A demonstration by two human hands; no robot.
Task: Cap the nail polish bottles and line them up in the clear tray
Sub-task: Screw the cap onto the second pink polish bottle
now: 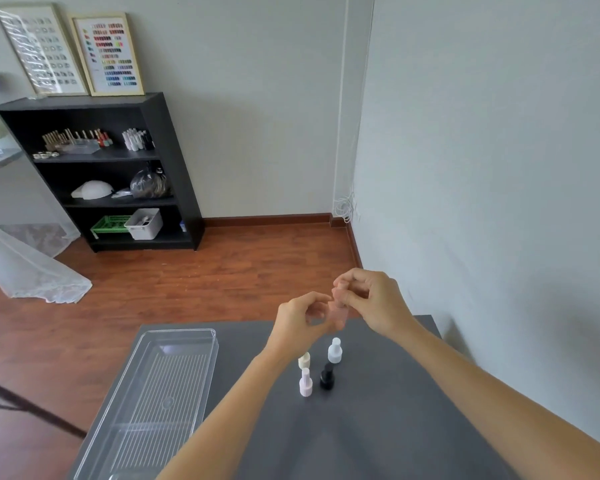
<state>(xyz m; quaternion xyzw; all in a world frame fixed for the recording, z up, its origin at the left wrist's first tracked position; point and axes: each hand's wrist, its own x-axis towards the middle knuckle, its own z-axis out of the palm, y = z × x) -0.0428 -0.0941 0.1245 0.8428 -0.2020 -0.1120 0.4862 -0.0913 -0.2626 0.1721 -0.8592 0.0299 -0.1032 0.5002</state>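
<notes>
1. The clear tray (174,344) lies at the left of the dark grey table (395,427). It is a long, see-through plastic box with a ribbed floor and rounded corners, and nothing stands in it.
2. My left forearm reaches up from the near edge. My left hand (300,322) is raised above the table's far side, fingers curled around the lower body of a pale pink nail polish bottle (338,315), which I hold upright in the air.
3. Below my hands four small bottles stand in a loose cluster on the table: a cream one with a ribbed cap (304,360), partly hidden by my left wrist; a pale pink one with a ribbed cap (306,382) nearest me; a glossy black one (326,376) just to its right; and a white one with a smooth cap (335,351) farther off.
4. My right forearm comes in from the lower right. My right hand (371,299) is bent at the wrist, thumb and fingertips pinched on the top of the held bottle. Blur hides whether the cap is seated.
</notes>
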